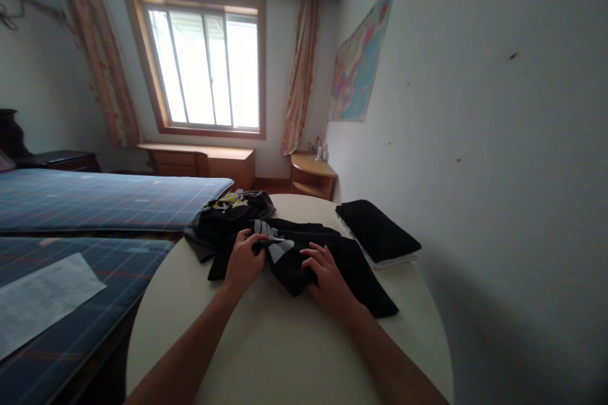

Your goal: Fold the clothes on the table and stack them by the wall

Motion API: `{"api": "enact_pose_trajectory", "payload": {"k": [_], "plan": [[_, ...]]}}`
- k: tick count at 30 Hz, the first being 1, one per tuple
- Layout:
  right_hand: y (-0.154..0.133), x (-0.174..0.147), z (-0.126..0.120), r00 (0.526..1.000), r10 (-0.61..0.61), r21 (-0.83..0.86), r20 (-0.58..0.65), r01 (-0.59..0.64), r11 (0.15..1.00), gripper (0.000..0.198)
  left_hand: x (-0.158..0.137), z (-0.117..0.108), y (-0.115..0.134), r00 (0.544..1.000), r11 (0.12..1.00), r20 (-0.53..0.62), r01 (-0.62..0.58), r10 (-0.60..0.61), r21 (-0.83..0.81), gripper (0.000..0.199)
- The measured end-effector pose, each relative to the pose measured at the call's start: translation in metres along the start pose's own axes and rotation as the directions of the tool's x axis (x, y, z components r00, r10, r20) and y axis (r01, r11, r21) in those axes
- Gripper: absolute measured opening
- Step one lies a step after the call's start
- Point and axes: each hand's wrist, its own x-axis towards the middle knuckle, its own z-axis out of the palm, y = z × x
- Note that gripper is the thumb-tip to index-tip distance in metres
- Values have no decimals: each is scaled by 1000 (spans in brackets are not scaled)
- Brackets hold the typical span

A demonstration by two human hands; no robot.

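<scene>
A black garment with grey-and-white patches lies loosely bunched on a round cream table. I cannot tell what kind of clothing it is. My left hand pinches its cloth beside the pale patch, thumb and fingertips together. On the other side of that patch, my right hand has its fingers curled over the dark fabric; the thumb is partly hidden by the cloth. Behind and to the left sits a heap of other clothes, dark with yellow and white marks. A folded black cloth item rests at the right, on something white.
Blue plaid mattresses stand left of the table, with a printed sheet of paper on the nearer one. A white wall rises close on the right. Low wooden furniture stands under the window.
</scene>
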Motion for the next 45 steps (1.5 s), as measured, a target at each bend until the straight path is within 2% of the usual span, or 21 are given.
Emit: {"api": "enact_pose_trajectory", "payload": {"k": [3, 5, 7, 9, 10, 11, 12, 14, 16, 17, 19, 21, 24, 26, 28, 30, 33, 36, 39, 42, 45], "plan": [[4, 1, -9, 986, 127, 121, -112, -114, 986, 32, -4, -5, 8, 980, 997, -185, -65, 71, 37, 42], [6, 0, -14, 959, 244, 198, -148, -213, 957, 32, -11, -7, 18, 950, 972, -210, -233, 233, 22, 34], [7, -2, -19, 938, 316, 258, -146, -272, 927, 31, -24, -7, 31, 882, 883, -83, -468, 465, -28, 23], [8, -3, -20, 932, 336, 308, -138, -282, 909, 29, -37, -1, 44, 748, 755, 101, -652, 655, -70, 23], [9, -3, -20, 933, 333, 331, -136, -274, 903, 28, -43, 3, 49, 686, 704, 172, -706, 707, -75, 30], [10, -4, -20, 936, 326, 348, -136, -263, 900, 27, -47, 8, 54, 642, 668, 214, -741, 736, -72, 35], [11, -4, -19, 938, 318, 357, -135, -253, 899, 25, -50, 12, 57, 622, 649, 229, -758, 749, -65, 36], [11, -4, -18, 943, 305, 349, -136, -243, 905, 24, -51, 20, 58, 636, 657, 200, -751, 745, -58, 29], [11, -3, -17, 948, 284, 310, -141, -230, 922, 22, -48, 24, 54, 697, 711, 146, -697, 702, -92, 19], [11, -3, -17, 954, 263, 285, -144, -214, 934, 20, -46, 25, 51, 742, 752, 121, -649, 660, -120, 18], [10, -2, -16, 969, 195, 221, -152, -159, 962, 14, -42, 25, 44, 849, 846, 83, -504, 522, -175, 18], [9, -1, -14, 980, 123, 141, -158, -101, 985, 16, -39, 24, 39, 931, 916, 64, -340, 361, -211, 19], [10, -2, -10, 986, 71, 45, -151, -65, 997, 40, -34, 21, 34, 980, 957, 59, -170, 188, -234, 23], [13, -3, -7, 988, 66, 14, -141, -64, 998, 51, -30, 18, 34, 991, 964, 49, -113, 128, -241, 28], [15, -4, -5, 989, 62, -5, -136, -64, 998, 55, -26, 14, 33, 996, 969, 37, -74, 85, -235, 32], [17, -4, -5, 989, 58, -18, -139, -61, 998, 50, -22, 10, 31, 998, 974, 29, -47, 54, -223, 37], [18, -4, -4, 988, 53, -22, -142, -57, 998, 31, -16, 7, 26, 999, 978, 14, -26, 29, -205, 43], [16, -3, -3, 984, 81, 5, -157, -81, 997, 23, -12, 6, 22, 1000, 980, -9, -27, 25, -199, 42], [14, -3, -3, 978, 133, 51, -159, -126, 991, 24, -14, 6, 21, 990, 971, -22, -141, 140, -191, 37], [13, -5, -2, 973, 174, 96, -152, -161, 982, 25, -20, 7, 24, 941, 941, 75, -320, 329, -111, 48], [12, -6, -2, 967, 197, 138, -161, -175, 975, 24, -23, 8, 24, 911, 926, 168, -377, 377, -34, 28]]}}
